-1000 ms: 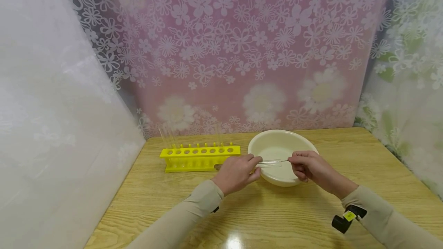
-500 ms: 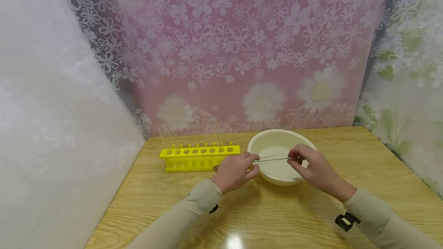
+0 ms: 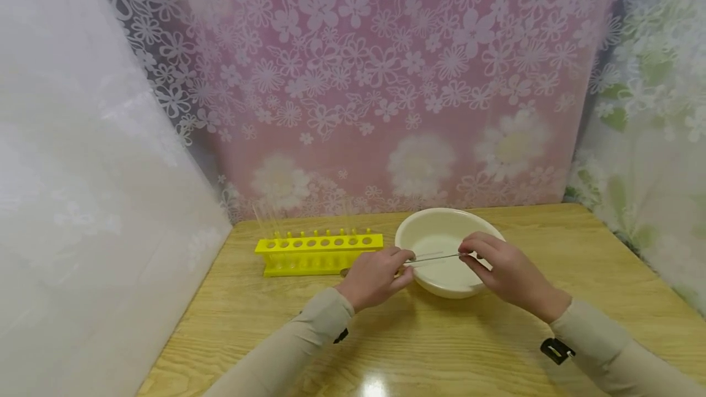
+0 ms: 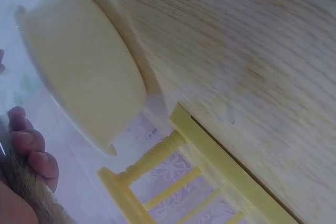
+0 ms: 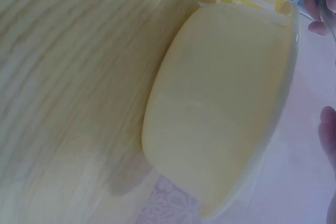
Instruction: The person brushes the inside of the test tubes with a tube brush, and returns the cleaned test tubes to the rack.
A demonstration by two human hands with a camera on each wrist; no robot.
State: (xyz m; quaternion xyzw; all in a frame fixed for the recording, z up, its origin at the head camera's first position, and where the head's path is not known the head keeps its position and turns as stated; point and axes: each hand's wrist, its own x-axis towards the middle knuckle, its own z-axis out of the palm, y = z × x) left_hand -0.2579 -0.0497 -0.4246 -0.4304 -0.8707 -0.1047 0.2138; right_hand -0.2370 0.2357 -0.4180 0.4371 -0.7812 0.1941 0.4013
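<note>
My left hand (image 3: 377, 274) grips a clear glass test tube (image 3: 434, 262), held nearly level, with its right end over the cream bowl (image 3: 419, 225). A thin wire handle (image 3: 444, 257) runs along the tube and reaches past that end. Brown bristles of a test tube brush (image 4: 29, 182) show beside my curled left fingers in the left wrist view; in the head view the bristly end pokes out left of the hand. With thumb and fingertips, my right hand (image 3: 504, 271) pinches the wire's far end above the bowl. Only part of that hand shows in the right wrist view.
A yellow test tube rack (image 3: 320, 244) stands left of the bowl, several glass tubes (image 3: 267, 219) upright in it. Both rest on a wooden table (image 3: 430, 342). A flowered pink curtain (image 3: 386, 109) hangs behind, with pale sheets at both sides.
My right hand has turned from a knuckles-up, closed grip to a fingertip pinch on the wire. The test tube tilts slightly differently; my left hand keeps its place and hold.
</note>
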